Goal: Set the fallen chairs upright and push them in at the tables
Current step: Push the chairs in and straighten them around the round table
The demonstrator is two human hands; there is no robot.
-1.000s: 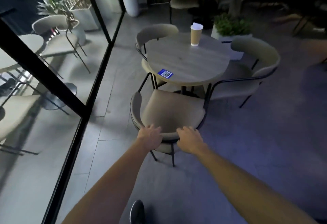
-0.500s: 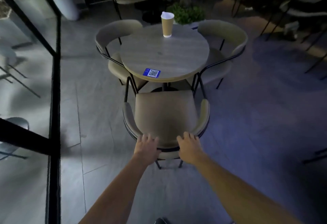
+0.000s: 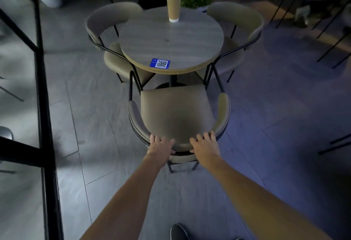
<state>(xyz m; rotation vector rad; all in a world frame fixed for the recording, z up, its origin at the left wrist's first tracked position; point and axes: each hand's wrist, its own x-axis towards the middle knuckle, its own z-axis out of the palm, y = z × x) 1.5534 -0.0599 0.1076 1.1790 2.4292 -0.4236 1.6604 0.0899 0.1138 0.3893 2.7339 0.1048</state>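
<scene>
left hand (image 3: 160, 145), right hand (image 3: 206, 145), both palm-down, arms extended

A single head-worn view is given, aimed forward and steeply down. The near chair (image 3: 176, 114) is seen from close above; the bench (image 3: 171, 38) lies just beyond, the floor (image 3: 91, 126) around.

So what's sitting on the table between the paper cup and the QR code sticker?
Nothing. In the head view, the round table shows only bare wood grain between the paper cup and the QR code sticker.
</scene>
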